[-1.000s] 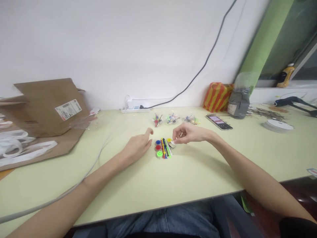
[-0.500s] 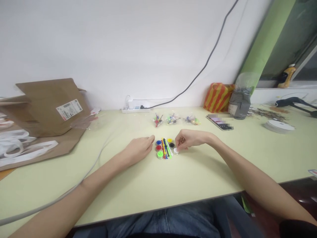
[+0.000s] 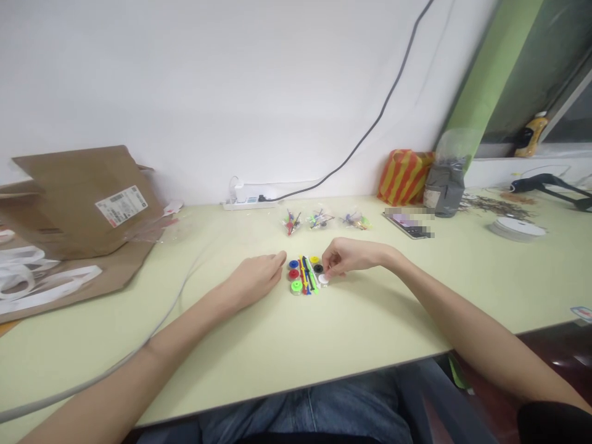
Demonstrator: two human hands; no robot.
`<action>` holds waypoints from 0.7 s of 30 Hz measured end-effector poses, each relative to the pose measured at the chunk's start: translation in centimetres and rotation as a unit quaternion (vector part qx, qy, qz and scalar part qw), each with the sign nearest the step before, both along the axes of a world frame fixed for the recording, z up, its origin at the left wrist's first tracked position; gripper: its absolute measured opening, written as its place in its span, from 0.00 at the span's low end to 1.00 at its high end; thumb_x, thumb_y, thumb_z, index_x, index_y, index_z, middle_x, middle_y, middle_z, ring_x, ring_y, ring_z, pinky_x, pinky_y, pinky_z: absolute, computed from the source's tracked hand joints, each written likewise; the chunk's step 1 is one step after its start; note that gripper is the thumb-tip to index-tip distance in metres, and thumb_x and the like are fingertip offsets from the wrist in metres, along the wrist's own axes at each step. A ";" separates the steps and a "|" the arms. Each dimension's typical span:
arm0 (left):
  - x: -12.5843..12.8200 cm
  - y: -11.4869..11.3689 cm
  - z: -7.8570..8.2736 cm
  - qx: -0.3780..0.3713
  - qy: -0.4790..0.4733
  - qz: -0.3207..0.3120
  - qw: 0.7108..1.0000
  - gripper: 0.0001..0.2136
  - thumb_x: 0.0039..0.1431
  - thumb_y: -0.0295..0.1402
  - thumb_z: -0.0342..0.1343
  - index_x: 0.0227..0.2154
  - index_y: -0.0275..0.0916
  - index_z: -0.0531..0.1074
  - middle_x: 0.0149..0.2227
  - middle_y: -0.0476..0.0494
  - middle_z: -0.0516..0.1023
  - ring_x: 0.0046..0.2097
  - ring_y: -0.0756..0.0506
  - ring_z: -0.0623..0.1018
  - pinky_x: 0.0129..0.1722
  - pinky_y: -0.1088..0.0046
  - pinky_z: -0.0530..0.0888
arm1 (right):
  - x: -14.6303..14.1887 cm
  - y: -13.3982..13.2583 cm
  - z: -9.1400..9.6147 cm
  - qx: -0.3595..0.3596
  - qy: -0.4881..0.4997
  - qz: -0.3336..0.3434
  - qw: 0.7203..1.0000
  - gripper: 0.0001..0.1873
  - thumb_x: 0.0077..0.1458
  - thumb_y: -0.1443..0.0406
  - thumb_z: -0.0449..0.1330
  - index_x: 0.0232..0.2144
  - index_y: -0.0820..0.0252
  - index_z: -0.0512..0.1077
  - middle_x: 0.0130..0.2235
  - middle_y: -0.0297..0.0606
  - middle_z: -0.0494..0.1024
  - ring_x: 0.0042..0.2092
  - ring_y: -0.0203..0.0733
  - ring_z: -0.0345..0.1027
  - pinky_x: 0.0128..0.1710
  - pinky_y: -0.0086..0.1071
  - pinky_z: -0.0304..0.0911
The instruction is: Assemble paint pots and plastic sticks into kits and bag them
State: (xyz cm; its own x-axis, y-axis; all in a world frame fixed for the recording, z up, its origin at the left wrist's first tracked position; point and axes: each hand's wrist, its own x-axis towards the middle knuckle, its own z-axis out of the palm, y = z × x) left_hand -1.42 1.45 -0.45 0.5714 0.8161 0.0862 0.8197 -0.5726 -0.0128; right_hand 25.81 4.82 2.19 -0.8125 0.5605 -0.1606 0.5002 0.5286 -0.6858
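Right hand point(image 3: 348, 257) closed in a pinch on white plastic disc point(image 3: 323, 279), at right end of a small group of coloured discs and plastic sticks point(image 3: 305, 275), mid-width on the table point(image 3: 370, 336). Left hand point(image 3: 256, 277) loosely curled, empty, just left of blue disc point(image 3: 293, 264). Three small clear bags of coloured parts point(image 3: 320, 219) lie behind, toward table's back edge.
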 end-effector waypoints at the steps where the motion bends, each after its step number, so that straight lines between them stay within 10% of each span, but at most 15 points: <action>1: 0.0 0.0 0.0 0.002 0.005 -0.001 1.000 0.09 0.69 0.32 0.38 0.35 0.41 0.62 0.30 0.43 0.73 0.30 0.43 0.74 0.29 0.68 0.62 | 0.0 0.0 0.0 0.001 0.000 0.001 1.000 0.22 0.55 0.49 0.63 0.29 0.65 0.75 0.23 0.33 0.73 0.26 0.34 0.63 0.28 0.28 0.57; 21: -0.1 0.4 -0.3 0.005 0.039 -0.002 0.999 0.10 0.70 0.33 0.36 0.38 0.40 0.62 0.32 0.43 0.73 0.33 0.43 0.74 0.31 0.68 0.63 | -0.5 0.1 -0.3 0.049 0.027 -0.006 0.998 0.18 0.52 0.54 0.67 0.37 0.63 0.76 0.27 0.35 0.76 0.28 0.35 0.66 0.27 0.27 0.56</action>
